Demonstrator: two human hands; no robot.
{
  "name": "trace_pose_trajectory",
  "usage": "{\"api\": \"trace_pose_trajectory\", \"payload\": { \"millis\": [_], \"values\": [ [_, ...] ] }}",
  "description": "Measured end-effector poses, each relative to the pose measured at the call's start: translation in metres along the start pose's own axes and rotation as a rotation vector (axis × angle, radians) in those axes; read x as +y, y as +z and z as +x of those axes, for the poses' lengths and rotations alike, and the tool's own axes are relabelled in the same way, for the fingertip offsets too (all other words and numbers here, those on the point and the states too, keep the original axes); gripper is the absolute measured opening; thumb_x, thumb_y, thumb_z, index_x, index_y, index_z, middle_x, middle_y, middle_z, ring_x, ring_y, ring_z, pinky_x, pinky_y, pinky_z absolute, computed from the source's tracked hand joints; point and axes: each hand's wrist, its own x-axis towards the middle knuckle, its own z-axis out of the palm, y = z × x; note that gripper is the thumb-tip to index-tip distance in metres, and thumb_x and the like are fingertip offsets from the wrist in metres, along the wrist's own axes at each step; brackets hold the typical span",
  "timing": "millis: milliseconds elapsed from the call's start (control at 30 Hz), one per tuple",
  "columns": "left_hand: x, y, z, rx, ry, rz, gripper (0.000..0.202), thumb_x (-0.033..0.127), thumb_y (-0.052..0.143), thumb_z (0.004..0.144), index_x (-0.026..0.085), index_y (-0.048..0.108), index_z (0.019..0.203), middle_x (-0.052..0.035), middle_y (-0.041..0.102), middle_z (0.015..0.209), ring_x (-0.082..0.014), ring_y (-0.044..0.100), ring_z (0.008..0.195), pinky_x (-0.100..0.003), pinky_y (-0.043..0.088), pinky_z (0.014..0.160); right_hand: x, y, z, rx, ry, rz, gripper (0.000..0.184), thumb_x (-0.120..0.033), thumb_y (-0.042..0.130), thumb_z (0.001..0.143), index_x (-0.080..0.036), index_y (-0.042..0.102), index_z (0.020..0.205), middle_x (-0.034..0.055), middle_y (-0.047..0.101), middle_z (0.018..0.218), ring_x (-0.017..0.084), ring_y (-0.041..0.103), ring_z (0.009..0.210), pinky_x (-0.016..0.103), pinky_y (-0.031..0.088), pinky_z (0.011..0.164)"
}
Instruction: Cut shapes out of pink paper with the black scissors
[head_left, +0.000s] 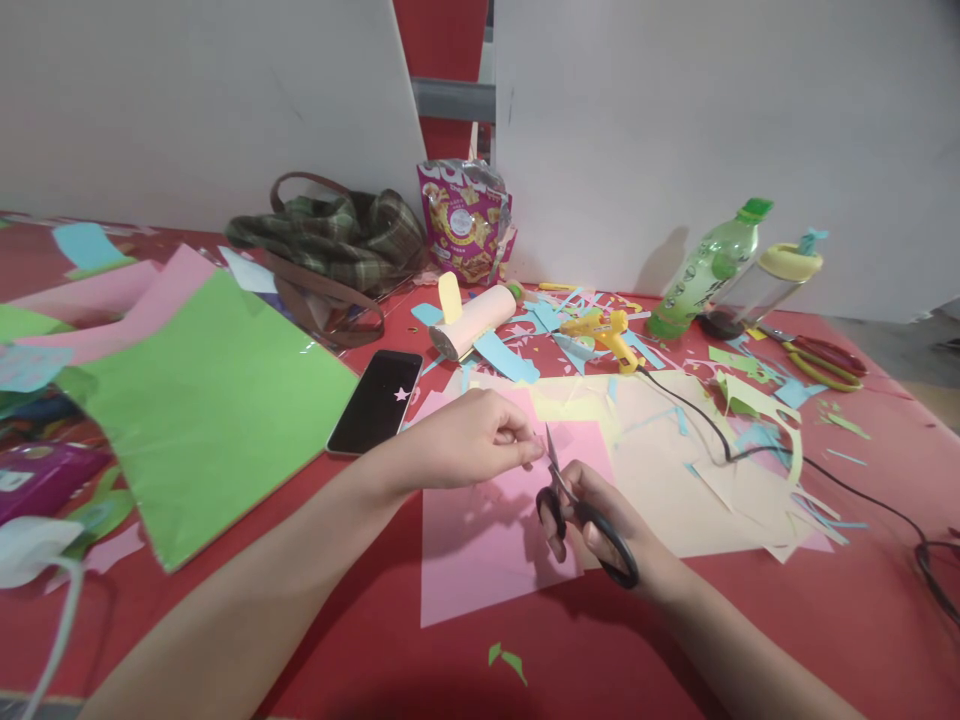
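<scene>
Black-handled scissors (553, 462) are in my right hand (611, 510), fingers through the loops, blades pointing up and slightly apart. Just left of the blades, my left hand (480, 440) is closed in a pinch. A tiny pinkish piece of paper (541, 447) seems to sit at its fingertips, mostly hidden. Below both hands lie pink paper sheets (465, 560), overlapping cream paper (660, 480). A black phone (375, 402) with a small pink paper star (401, 394) on its screen is left of my left hand.
Behind my hands lie a paper-covered tube (480, 320) with coloured flaps and a yellow glue gun (604, 330) with its cord. A green bottle (709, 270), a clear cup (772, 285), pliers (821, 360), a snack bag (466, 220), plaid bag (337, 240) and green paper (217, 410) surround them.
</scene>
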Motion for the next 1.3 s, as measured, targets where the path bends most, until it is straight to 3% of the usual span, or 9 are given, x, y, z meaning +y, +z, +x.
{"api": "trace_pose_trajectory", "payload": {
  "millis": [400, 833, 1300],
  "values": [
    [-0.0023, 0.0002, 0.0005, -0.014, -0.008, 0.011, 0.024, 0.03, 0.043, 0.072, 0.013, 0.056, 0.06, 0.0024, 0.045, 0.051, -0.0063, 0.039, 0.046, -0.017, 0.028, 0.043, 0.0, 0.0, -0.0002, -0.005, 0.011, 0.01, 0.032, -0.044, 0.051, 0.072, -0.019, 0.033, 0.079, 0.0009, 0.043, 0.071, 0.011, 0.043, 0.06, 0.027, 0.033, 0.057],
    [-0.0042, 0.0022, 0.0016, -0.024, 0.013, 0.007, 0.026, 0.031, 0.042, 0.073, 0.013, 0.059, 0.065, -0.0012, 0.055, 0.059, -0.0098, 0.047, 0.054, -0.018, 0.033, 0.049, -0.0013, 0.0015, 0.001, 0.005, 0.005, -0.007, 0.032, -0.045, 0.05, 0.073, -0.02, 0.031, 0.077, -0.0001, 0.043, 0.067, 0.012, 0.042, 0.058, 0.027, 0.032, 0.055],
    [-0.0034, 0.0054, 0.0037, -0.051, -0.007, -0.117, 0.025, 0.032, 0.043, 0.073, 0.013, 0.057, 0.066, -0.0015, 0.057, 0.062, -0.0104, 0.049, 0.054, -0.019, 0.036, 0.052, -0.001, 0.0021, 0.0016, 0.014, -0.026, 0.003, 0.031, -0.046, 0.05, 0.072, -0.02, 0.033, 0.079, -0.0005, 0.042, 0.065, 0.013, 0.043, 0.06, 0.027, 0.033, 0.056]
  ]
}}
